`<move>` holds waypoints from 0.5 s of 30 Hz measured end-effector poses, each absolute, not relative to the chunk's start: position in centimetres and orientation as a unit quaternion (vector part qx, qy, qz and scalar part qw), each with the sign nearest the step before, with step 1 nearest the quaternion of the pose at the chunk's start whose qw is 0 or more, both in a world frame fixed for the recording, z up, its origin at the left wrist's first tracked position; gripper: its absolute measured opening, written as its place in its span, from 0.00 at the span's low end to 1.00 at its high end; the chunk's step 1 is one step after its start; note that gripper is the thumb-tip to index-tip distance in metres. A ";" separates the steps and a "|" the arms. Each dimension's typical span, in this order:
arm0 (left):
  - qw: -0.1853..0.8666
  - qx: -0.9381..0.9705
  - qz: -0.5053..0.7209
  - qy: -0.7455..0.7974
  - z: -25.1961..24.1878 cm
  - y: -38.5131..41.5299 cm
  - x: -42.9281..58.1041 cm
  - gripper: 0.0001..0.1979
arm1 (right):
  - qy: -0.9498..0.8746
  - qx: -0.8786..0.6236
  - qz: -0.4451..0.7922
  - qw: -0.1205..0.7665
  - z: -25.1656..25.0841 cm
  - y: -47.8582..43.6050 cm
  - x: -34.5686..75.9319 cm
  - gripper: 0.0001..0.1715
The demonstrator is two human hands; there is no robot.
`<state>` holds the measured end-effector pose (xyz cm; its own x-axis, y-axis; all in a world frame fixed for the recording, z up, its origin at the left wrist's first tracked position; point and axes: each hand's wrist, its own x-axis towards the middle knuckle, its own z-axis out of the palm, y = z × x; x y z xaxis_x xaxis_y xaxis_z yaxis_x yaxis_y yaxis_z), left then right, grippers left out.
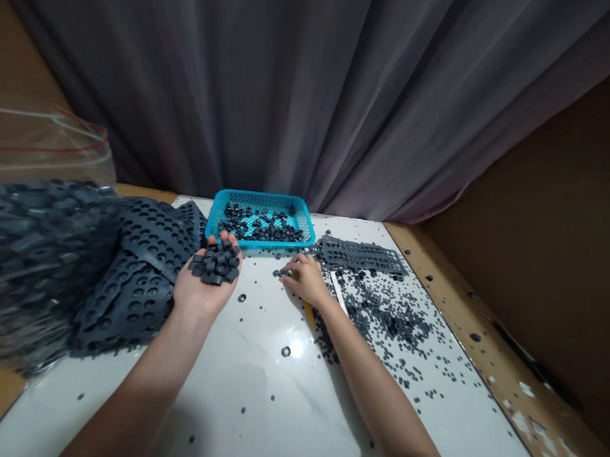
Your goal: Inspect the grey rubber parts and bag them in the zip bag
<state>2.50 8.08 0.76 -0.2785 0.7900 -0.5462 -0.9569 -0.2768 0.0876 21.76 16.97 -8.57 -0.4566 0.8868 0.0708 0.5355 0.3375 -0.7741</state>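
Observation:
My left hand (202,295) is palm up, cupped under a heap of small black foam rings (218,260). Over the white tabletop my right hand (306,276) reaches in with thumb and fingers pinched on a few small black rings (283,273). Just behind the left fingertips stands a blue plastic basket (260,243), with many more black rings inside. Two loose rings, one (242,297) near the left wrist and another (285,351) closer to me, lie between my arms.
A clear zip bag (39,246) full of black pieces stands at the left, beside punched black foam sheets (148,263). Right of my right hand lie a perforated strip (361,256), a white stick (339,293), a yellow tool (308,315) and scattered punched-out bits (392,318).

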 end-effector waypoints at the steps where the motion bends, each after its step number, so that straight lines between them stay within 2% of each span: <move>1: 0.564 -0.206 0.773 0.205 0.7 8.1 2.5 0.17 | -0.770 -0.453 0.365 0.260 -8.4 16.8 21.5 0.09; 3: 0.560 -0.215 0.774 0.204 0.7 8.1 2.4 0.17 | -0.748 -0.437 0.412 0.283 -7.5 16.5 21.2 0.11; 9: 0.562 -0.221 0.768 0.212 0.8 8.1 2.2 0.17 | -0.647 -0.348 0.596 0.326 -3.3 13.1 20.7 0.29; 11: 0.563 -0.219 0.766 0.220 0.9 8.0 2.3 0.18 | -0.523 -0.273 0.731 0.343 -2.0 11.5 20.2 0.26; 13: 0.564 -0.212 0.766 0.225 1.0 8.0 2.5 0.18 | -0.337 -0.173 0.858 0.345 -0.9 10.0 19.5 0.19; 15: 0.567 -0.205 0.765 0.226 1.0 8.0 2.7 0.18 | -0.198 -0.104 0.911 0.346 0.0 8.9 18.8 0.15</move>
